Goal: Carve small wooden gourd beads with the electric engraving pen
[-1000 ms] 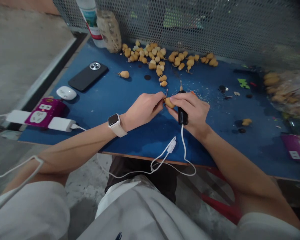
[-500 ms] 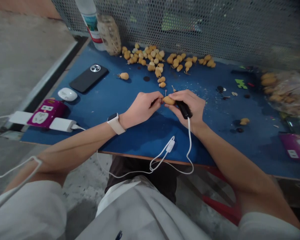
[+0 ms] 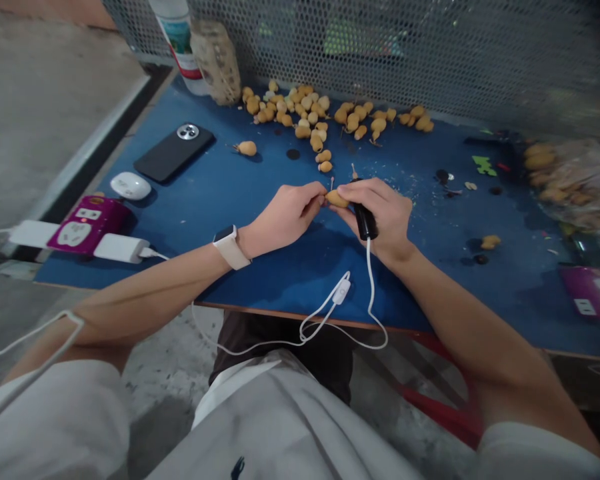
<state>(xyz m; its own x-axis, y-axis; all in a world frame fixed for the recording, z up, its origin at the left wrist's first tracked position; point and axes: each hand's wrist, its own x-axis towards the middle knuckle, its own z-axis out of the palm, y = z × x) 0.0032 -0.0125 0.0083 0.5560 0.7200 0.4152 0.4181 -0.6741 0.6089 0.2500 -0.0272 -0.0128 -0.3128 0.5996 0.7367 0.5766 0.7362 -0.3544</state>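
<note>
Between my two hands is a small yellow-tan gourd (image 3: 337, 198), its thin stem pointing up. My left hand (image 3: 296, 210), with a pale-strapped watch (image 3: 230, 245) on its wrist, pinches the gourd's left end. On the other side, my right hand (image 3: 385, 213) grips the gourd's right end between thumb and forefinger. The same hand also holds a black corded rotary tool (image 3: 365, 212) against its palm. A thin bit shows at the tool's top, and a white cord (image 3: 371, 280) runs down from its base. The bit stands apart from the gourd.
Many small gourds (image 3: 305, 107) lie along the mesh panel (image 3: 430, 67) at the back of the blue table (image 3: 220, 193). At left are a phone (image 3: 175, 152), a white case (image 3: 130, 186), a purple power strip (image 3: 91, 223), a bottle (image 3: 180, 43) and a jar (image 3: 215, 63). A plastic bag of gourds (image 3: 570, 180) sits right.
The rotary tool has swung more upright in my right hand, and its cord has shifted left. Both hands keep their hold on the gourd. The view has shifted slightly.
</note>
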